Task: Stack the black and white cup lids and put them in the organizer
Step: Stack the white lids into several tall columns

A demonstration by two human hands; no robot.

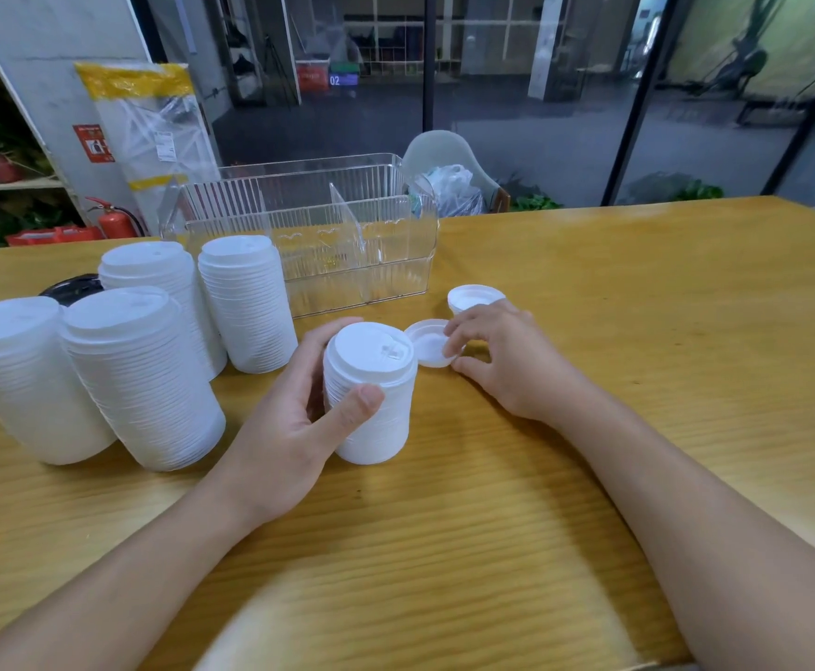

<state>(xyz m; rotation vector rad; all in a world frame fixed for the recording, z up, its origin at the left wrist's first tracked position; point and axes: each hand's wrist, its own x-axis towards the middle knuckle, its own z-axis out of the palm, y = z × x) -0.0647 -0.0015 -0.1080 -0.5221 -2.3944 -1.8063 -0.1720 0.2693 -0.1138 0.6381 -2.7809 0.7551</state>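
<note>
My left hand (299, 418) is wrapped around a short stack of white lids (371, 394) standing on the wooden table (589, 331). Just right of that stack a single white lid (427, 343) lies upside down, and the fingertips of my right hand (497, 351) pinch its right edge. Another small pile of white lids (473, 298) sits behind my right hand. Several tall white lid stacks (245, 302) stand at the left, with a black lid (73, 288) partly hidden behind them. The clear organizer (313, 225) with dividers stands at the back, nothing visible in it.
A wrapped flat package (149, 133) leans on the wall behind the organizer. A chair with a plastic bag (449, 186) stands past the table's far edge. Shelves, plants and a fire extinguisher (115, 220) are at the far left.
</note>
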